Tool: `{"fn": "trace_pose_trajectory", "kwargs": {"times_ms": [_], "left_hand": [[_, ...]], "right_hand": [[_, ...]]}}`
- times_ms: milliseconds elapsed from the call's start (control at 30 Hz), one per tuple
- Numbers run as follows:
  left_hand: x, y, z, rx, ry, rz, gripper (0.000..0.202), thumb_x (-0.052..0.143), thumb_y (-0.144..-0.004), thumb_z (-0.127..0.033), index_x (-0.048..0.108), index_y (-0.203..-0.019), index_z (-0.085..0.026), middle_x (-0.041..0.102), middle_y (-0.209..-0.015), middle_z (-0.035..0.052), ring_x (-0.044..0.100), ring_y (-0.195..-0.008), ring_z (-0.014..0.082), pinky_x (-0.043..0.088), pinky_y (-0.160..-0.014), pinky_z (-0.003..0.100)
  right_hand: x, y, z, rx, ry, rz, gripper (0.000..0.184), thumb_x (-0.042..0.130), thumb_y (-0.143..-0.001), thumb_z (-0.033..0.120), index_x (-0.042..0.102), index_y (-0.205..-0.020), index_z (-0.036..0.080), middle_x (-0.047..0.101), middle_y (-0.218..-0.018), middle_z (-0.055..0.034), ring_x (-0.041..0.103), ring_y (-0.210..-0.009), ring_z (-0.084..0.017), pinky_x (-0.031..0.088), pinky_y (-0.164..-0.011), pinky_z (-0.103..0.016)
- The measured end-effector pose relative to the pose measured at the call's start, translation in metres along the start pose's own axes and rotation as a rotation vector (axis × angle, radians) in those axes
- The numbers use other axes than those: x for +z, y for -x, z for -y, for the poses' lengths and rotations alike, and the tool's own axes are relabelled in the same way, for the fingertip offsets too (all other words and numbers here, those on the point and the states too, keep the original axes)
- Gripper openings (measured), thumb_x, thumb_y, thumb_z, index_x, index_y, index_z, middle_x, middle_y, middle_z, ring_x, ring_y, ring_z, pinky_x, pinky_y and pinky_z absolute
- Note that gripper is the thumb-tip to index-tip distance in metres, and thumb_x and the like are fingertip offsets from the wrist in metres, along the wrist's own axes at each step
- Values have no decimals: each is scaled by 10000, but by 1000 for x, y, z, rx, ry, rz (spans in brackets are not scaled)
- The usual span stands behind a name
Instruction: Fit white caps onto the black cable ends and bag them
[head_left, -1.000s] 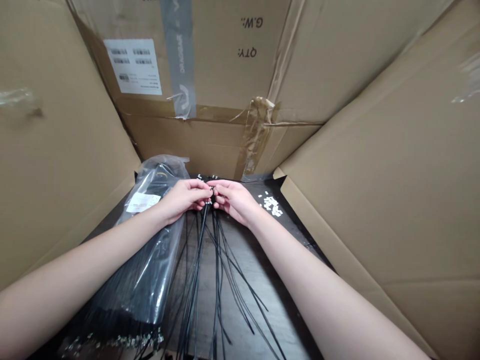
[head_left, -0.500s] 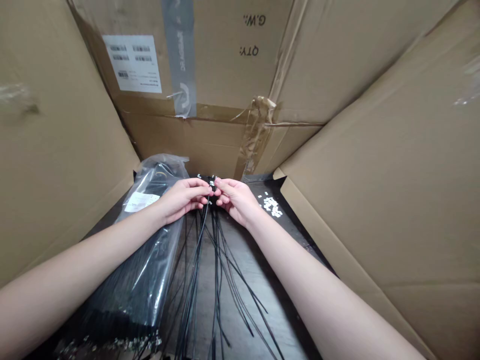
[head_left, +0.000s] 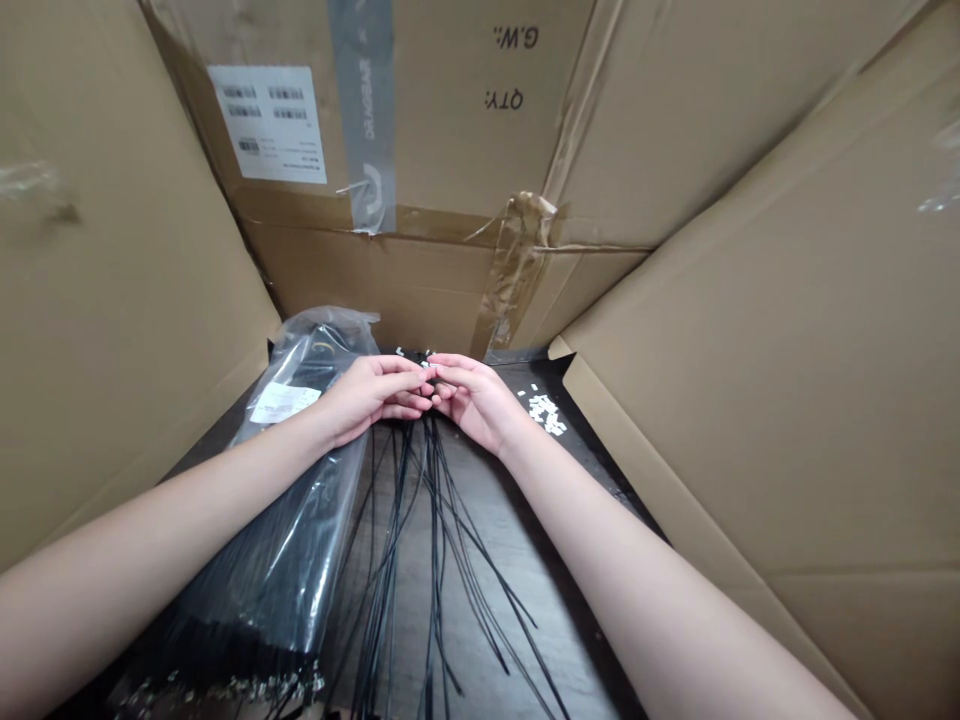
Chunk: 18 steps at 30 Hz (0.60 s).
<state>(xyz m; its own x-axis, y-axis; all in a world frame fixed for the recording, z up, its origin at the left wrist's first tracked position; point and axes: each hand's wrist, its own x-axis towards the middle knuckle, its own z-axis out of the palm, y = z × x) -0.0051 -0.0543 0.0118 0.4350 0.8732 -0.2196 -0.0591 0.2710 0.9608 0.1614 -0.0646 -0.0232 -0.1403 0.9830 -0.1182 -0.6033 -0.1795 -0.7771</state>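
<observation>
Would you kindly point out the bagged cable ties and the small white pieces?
Bagged cable ties (head_left: pixel 285 570): head view, on the plastic bag's middle.
Small white pieces (head_left: pixel 546 414): head view, on the cluster's centre.

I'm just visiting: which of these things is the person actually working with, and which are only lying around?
Being handled:
left hand and right hand, meeting at the top of loose black cable ties

Lying about:
clear bag of cable ties
small white pieces
cardboard flaps

The left hand (head_left: pixel 373 392) and right hand (head_left: pixel 471 398) hold long black cable ties (head_left: pixel 433 490) together beside a clear plastic bag (head_left: pixel 300 530).
</observation>
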Motion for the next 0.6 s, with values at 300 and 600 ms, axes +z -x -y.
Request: {"fn": "trace_pose_trajectory", "kwargs": {"times_ms": [300, 600], "left_hand": [[-2, -1, 2, 22, -87, -17, 218, 838, -705, -243, 726, -849, -124, 736, -793, 61, 673, -620, 96, 578, -543, 175], [-3, -1, 3, 74, -187, -68, 219, 836, -633, -278, 708, -729, -129, 704, -761, 36, 584, -586, 70, 501, -463, 150]], "right_hand": [[1, 3, 1, 13, -11, 23, 304, 863, -577, 168, 713, -839, 135, 716, -716, 5, 542, -514, -45, 531, -537, -183], [0, 1, -2, -20, 65, 56, 285, 866, -562, 180, 681, -778, 161, 637, -618, 36, 514, -516, -54, 495, -519, -192]]}}
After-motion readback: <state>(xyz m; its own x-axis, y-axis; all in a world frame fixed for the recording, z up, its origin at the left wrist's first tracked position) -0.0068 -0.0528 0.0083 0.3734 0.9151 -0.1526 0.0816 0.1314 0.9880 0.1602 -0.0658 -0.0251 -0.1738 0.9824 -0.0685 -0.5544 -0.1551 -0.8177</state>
